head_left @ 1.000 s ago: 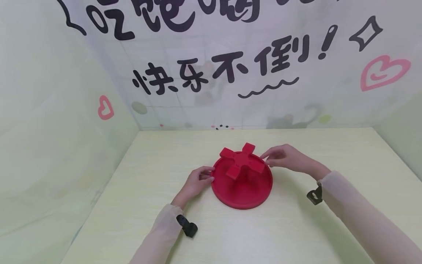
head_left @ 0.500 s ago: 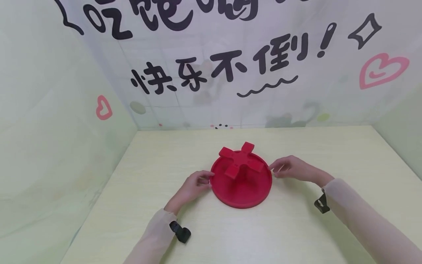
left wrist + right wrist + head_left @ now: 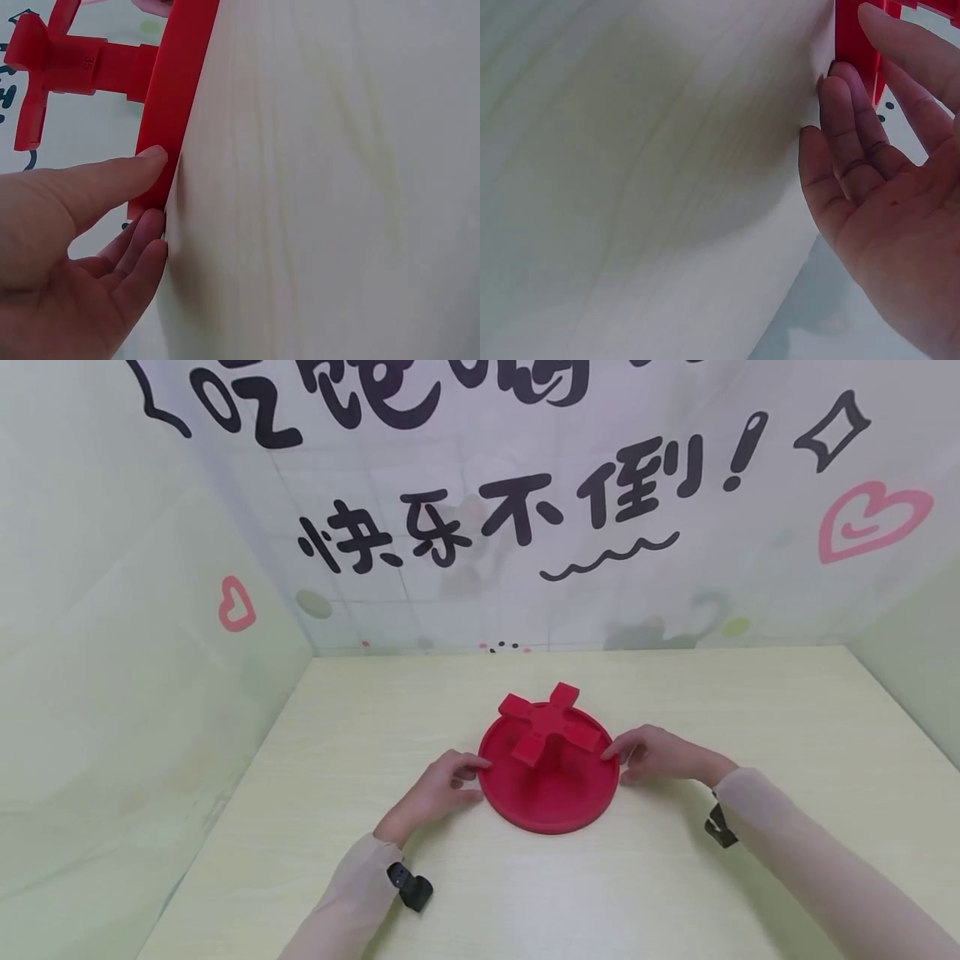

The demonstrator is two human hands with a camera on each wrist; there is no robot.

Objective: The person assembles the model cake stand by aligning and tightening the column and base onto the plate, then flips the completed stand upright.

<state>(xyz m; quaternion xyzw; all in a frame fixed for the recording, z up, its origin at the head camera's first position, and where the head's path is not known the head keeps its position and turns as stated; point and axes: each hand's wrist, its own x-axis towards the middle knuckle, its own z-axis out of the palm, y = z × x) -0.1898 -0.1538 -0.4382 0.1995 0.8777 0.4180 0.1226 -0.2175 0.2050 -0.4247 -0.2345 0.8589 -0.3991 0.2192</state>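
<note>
A red round base [image 3: 553, 806] with a raised rim lies on the table. From it rises a red post [image 3: 112, 67], topped by a red hub [image 3: 551, 722] with several flat-ended arms. My left hand [image 3: 435, 787] pinches the base's left rim: the thumb [image 3: 124, 180] lies on the outer wall, a finger reaches over the edge. At the right rim my right hand [image 3: 660, 756] does likewise, fingertips over the edge and thumb [image 3: 907, 45] against the outer wall. The remaining fingers [image 3: 840, 142] touch or hover close to the tabletop.
The pale wooden table [image 3: 360, 710] extends around the base. Behind it hangs a white printed curtain [image 3: 465, 602] with dark lettering, and another sheet [image 3: 150, 693] closes the left side. Each wrist wears a black camera strap [image 3: 411, 887].
My right hand moved off the far right of the rim, then nearer me, and its fingers came over the edge. My left hand slid slightly nearer along the left rim. The base stays put.
</note>
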